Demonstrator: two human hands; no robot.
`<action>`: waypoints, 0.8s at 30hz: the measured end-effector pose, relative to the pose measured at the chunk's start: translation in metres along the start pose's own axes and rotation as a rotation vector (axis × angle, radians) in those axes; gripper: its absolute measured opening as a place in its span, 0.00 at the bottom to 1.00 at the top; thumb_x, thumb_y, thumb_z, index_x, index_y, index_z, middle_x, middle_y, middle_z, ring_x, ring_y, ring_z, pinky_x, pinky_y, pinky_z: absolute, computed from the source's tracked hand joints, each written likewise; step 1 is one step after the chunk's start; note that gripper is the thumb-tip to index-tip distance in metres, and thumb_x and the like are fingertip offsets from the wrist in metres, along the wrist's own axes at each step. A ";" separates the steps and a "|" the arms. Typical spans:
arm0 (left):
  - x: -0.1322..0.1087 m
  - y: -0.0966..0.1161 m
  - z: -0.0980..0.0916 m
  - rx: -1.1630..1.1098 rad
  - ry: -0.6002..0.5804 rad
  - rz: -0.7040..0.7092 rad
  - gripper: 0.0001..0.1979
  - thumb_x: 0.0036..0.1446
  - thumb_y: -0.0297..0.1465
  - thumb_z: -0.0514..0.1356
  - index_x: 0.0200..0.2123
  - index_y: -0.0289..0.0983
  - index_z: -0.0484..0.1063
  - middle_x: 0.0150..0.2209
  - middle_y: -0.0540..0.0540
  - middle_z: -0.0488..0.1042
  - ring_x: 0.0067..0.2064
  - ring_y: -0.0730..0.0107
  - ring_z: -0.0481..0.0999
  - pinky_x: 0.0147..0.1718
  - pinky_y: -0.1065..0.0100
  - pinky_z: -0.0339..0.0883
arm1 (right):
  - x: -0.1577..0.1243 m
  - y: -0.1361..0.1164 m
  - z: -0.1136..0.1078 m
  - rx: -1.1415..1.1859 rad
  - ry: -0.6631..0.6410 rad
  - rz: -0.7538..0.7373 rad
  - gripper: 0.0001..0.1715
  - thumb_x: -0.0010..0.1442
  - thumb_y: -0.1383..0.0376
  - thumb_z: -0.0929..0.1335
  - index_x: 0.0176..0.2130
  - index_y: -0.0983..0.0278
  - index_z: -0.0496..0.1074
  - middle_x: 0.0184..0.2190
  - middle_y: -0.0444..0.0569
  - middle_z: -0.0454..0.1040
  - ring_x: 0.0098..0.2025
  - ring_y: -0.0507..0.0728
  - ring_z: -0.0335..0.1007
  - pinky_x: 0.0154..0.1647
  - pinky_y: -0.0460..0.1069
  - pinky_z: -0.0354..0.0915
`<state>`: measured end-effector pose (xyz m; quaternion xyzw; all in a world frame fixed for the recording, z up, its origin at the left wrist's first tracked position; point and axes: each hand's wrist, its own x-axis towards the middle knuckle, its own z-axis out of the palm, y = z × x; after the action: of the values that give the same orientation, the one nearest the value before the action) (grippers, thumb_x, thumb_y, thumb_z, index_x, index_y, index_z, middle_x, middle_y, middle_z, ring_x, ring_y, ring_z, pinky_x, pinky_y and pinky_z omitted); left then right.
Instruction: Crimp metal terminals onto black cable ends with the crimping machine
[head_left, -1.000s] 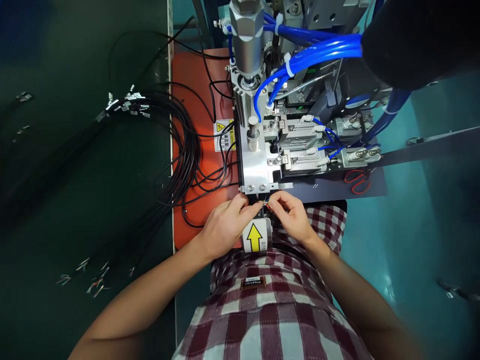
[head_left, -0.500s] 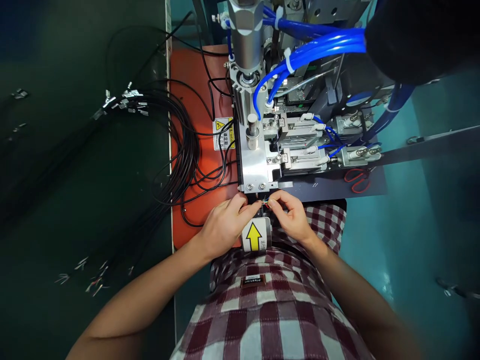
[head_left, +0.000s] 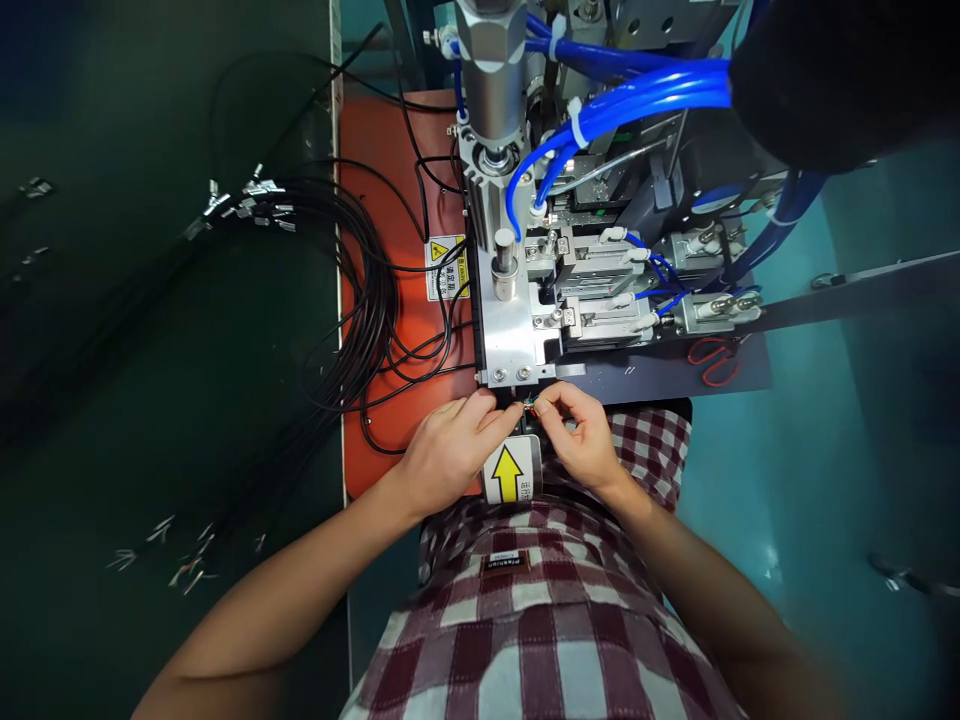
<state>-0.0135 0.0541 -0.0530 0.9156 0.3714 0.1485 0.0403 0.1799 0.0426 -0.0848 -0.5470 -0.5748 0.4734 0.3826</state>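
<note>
Just below the front edge of the metal machine head, my two hands meet at a small connector with thin coloured wires. My left hand is closed, its thumb and forefinger at the left side of the connector. From the right, my right hand pinches the coloured wires between thumb and fingertip. The exact shape of the connector is too small to make out. Under the hands sits a white plate with a yellow arrow.
A bundle of black cables with metal-ended tips loops over the orange mat at left. Blue air hoses cross above the machine. Red-handled scissors lie on the dark board at right. A warning label is beside the machine.
Both hands stay in almost the same place. My right fingers have shifted very slightly at the coloured wires.
</note>
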 end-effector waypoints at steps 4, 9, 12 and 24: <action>0.001 0.001 0.000 0.065 -0.002 0.019 0.14 0.65 0.27 0.50 0.49 0.36 0.72 0.29 0.46 0.69 0.28 0.69 0.68 0.26 0.70 0.62 | -0.001 -0.006 0.004 0.101 0.015 0.139 0.12 0.62 0.62 0.64 0.27 0.62 0.64 0.23 0.42 0.61 0.26 0.52 0.56 0.27 0.48 0.56; 0.001 0.000 0.001 0.021 -0.008 0.025 0.14 0.65 0.26 0.50 0.48 0.34 0.72 0.33 0.43 0.72 0.30 0.67 0.71 0.28 0.68 0.66 | 0.002 -0.006 0.004 0.195 0.001 0.218 0.12 0.61 0.62 0.65 0.26 0.63 0.64 0.22 0.41 0.60 0.24 0.51 0.55 0.25 0.47 0.54; 0.000 -0.003 0.002 -0.042 -0.017 0.030 0.13 0.64 0.24 0.50 0.46 0.33 0.72 0.33 0.43 0.74 0.32 0.67 0.72 0.32 0.67 0.68 | 0.004 -0.004 0.002 0.284 -0.040 0.260 0.12 0.60 0.61 0.66 0.26 0.63 0.65 0.21 0.40 0.61 0.22 0.50 0.53 0.23 0.46 0.52; 0.002 -0.002 -0.002 0.021 -0.041 0.051 0.13 0.64 0.25 0.50 0.46 0.32 0.72 0.34 0.41 0.74 0.30 0.66 0.72 0.29 0.65 0.67 | 0.002 0.000 0.004 0.258 -0.015 0.232 0.12 0.60 0.60 0.66 0.27 0.63 0.66 0.21 0.41 0.61 0.23 0.50 0.54 0.23 0.46 0.53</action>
<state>-0.0139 0.0572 -0.0505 0.9281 0.3484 0.1268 0.0344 0.1753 0.0445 -0.0862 -0.5523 -0.4451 0.5883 0.3883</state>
